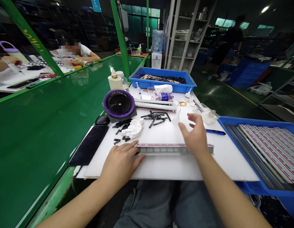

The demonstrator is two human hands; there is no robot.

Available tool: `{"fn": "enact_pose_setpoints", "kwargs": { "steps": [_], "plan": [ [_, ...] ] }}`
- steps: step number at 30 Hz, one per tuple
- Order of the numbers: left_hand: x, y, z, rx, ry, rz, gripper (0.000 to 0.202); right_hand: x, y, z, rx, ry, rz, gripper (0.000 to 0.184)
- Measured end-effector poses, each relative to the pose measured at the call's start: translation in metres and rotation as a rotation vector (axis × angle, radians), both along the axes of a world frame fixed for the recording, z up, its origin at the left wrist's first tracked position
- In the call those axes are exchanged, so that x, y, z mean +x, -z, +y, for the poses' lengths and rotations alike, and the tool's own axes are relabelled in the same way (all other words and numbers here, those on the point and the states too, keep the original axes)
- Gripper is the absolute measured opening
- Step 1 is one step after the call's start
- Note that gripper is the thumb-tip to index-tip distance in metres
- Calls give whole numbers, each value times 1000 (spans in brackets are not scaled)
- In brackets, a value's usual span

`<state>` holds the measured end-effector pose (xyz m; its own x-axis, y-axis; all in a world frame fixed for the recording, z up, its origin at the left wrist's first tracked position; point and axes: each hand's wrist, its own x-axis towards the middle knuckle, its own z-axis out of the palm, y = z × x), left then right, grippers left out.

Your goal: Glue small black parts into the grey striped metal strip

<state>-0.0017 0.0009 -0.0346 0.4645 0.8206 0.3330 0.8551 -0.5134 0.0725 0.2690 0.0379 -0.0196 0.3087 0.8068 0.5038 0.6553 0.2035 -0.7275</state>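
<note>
A long, pale channel-shaped strip (166,150) with a red line along its top edge lies crosswise near the table's front. My left hand (120,160) grips its left end, fingers behind and thumb in front. Over the strip's right part, my right hand (196,134) is raised with thumb and fingers apart and nothing between them. Just left of its fingertips stands a small clear squeeze bottle (176,118) with a thin nozzle. Beyond the strip lie a loose pile of short black pieces (156,118) and a crumpled white cloth (134,128).
A purple-rimmed round device (119,103) and a phone-like black slab (90,145) are at left. Two long rails (156,106) lie behind the pile. A blue pen-shaped tool (215,132) is at right, near a blue tray (232,119) of striped strips. Another blue tray (161,84) stands behind.
</note>
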Motion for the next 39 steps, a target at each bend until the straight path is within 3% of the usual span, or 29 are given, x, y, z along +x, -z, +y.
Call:
{"fn": "enact_pose_setpoints", "kwargs": {
  "steps": [2,4,8,12,15,18,22,26,29,32,39],
  "plan": [
    [2,1,1,37,-5,24,24,23,-2,31,-306,12,58,59],
    [4,0,4,50,-12,36,22,36,0,56,-514,-79,45,67],
    [6,0,6,17,-23,19,20,38,6,76,-640,-199,-91,50],
    [6,0,5,-16,-46,9,21,21,-10,64,-504,-246,-46,26],
    [6,1,7,-31,-44,4,22,-3,-36,46,-274,-466,406,32],
    [6,3,12,-11,-37,17,21,-32,-53,34,-182,-712,807,38],
    [5,6,16,10,-35,12,22,-57,-44,29,-154,-889,997,33],
    [5,5,16,-2,-23,21,26,-57,-28,25,-138,-862,1065,32],
    [6,5,17,-6,-19,5,27,-57,-23,19,-77,-787,1043,29],
    [6,6,19,-15,-10,-35,26,-65,-17,10,25,-708,890,34],
    [4,11,24,-18,29,-121,22,-85,3,-4,394,-688,89,21]
  ]
}}
